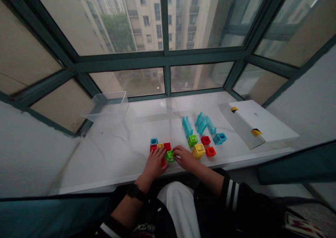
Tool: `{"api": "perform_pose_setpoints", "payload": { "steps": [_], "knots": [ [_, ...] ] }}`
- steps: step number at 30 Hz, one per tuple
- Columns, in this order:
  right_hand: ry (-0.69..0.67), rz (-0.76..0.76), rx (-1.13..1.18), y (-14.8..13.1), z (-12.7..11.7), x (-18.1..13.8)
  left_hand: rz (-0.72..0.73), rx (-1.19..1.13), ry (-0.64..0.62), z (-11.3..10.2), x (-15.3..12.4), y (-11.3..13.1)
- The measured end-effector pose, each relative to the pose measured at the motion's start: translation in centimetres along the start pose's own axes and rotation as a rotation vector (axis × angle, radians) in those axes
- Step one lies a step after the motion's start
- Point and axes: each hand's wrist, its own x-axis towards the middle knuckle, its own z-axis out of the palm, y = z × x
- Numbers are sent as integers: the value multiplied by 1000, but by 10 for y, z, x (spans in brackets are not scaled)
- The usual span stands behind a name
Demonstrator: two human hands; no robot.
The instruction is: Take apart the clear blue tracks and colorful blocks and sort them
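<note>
My left hand [155, 161] lies over a cluster of toy blocks, its fingers across their tops and the thumb near a red block [163, 162]. In that cluster are a blue block [153, 141], another red block [153, 147], a yellow block [160, 146] partly under the fingers, and a red block [167, 146] at the right. My right hand [184, 157] pinches a green block [170, 156] at the cluster's right side. The fingers hide parts of the blocks, so I cannot tell which ones are joined.
Right of the hands are a green block [192, 140], yellow blocks [198, 151], a red block [205, 140], an orange block [210, 151] and blue blocks [219, 138]. Translucent blue track pieces [187, 126] lie behind. A clear bin [105, 106] stands left, a white box [262, 120] right.
</note>
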Motion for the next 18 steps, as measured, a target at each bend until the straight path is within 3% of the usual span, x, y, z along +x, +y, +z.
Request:
{"api": "perform_pose_setpoints", "payload": {
  "steps": [4,9,13,18],
  "knots": [
    [171,38,276,-15,-25,-1,-27,-97,66,-7,1,1],
    [301,78,479,-33,-44,4,-32,-452,198,-34,3,21],
    [317,81,559,-40,-44,7,-116,-750,280,-57,3,49],
    [272,22,510,-51,-44,5,-175,-1077,315,-68,7,73]
  ]
}}
